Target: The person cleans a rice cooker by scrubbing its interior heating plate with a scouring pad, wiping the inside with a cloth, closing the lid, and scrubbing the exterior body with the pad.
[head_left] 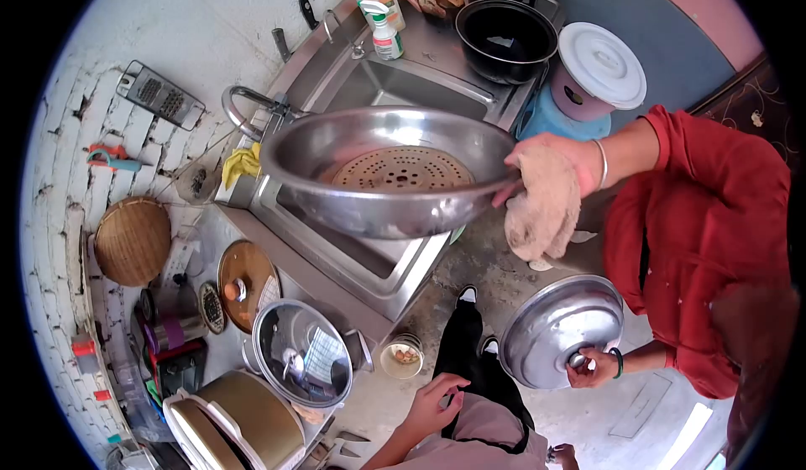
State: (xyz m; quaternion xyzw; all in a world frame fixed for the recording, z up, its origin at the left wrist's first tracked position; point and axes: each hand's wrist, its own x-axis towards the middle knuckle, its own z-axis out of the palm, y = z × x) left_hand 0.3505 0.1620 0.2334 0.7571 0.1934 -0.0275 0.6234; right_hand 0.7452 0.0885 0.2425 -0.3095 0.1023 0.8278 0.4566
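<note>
My left hand (438, 400) is in front of my body, its fingers loosely bent and apart, with nothing in it. Low at the bottom edge, my right hand (562, 455) shows only in small part, beside my leg, and its fingers are hard to make out. A co-worker in red sleeves holds a wide metal basin (369, 205) over the sink with one hand (558, 157) and a beige cloth (544, 210). Inside the basin lies a round perforated steamer plate (405, 168). The co-worker's other hand (593, 367) grips the knob of a domed metal lid (550, 327).
A steel sink (403, 84) with a tap (243, 105) is ahead. Black pot (507, 42) and lidded bucket (601, 67) stand at the back right. A glass lid (302, 352) and rice cooker (243, 420) are on the left counter; a small bin (402, 357) is on the floor.
</note>
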